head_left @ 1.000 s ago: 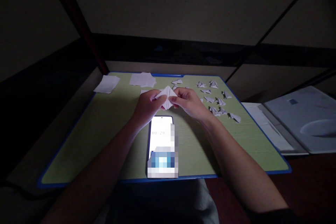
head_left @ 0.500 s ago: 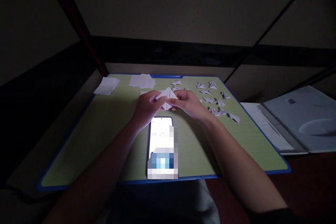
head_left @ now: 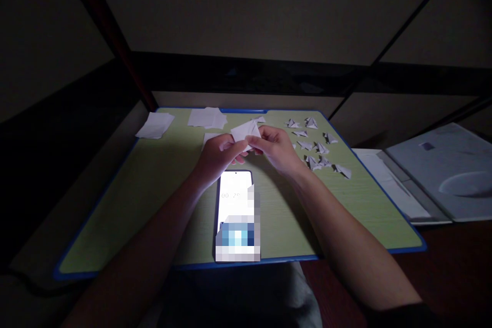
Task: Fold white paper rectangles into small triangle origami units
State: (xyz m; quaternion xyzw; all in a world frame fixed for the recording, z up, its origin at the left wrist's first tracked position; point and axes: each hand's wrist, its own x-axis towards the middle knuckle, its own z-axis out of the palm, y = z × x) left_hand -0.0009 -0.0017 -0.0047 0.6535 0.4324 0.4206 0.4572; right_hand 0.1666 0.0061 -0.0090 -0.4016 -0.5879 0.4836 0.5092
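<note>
A folded piece of white paper [head_left: 245,132] is held up between both hands, over the middle of the green table [head_left: 154,215]. My left hand [head_left: 221,154] pinches its lower left side, thumb on the near face. At its lower right, my right hand [head_left: 274,148] grips it with the thumb pressed on the near face and the fingers curled behind. Below the hands a lit phone [head_left: 236,205] lies on the table, its screen partly blurred. One white sheet [head_left: 210,139] lies partly hidden behind my left hand.
Several small folded paper pieces [head_left: 321,148] are scattered at the right. White paper stacks lie at the back left [head_left: 155,125] and back middle [head_left: 207,118]. A blue rim [head_left: 388,202] edges the table. Beyond it, on the right, sits a grey lidded case [head_left: 442,171].
The folded paper has turned in my hands, from a point-up triangle to a tilted flap with a flatter face. My fingers have shifted slightly around it. The phone and scattered pieces stay put.
</note>
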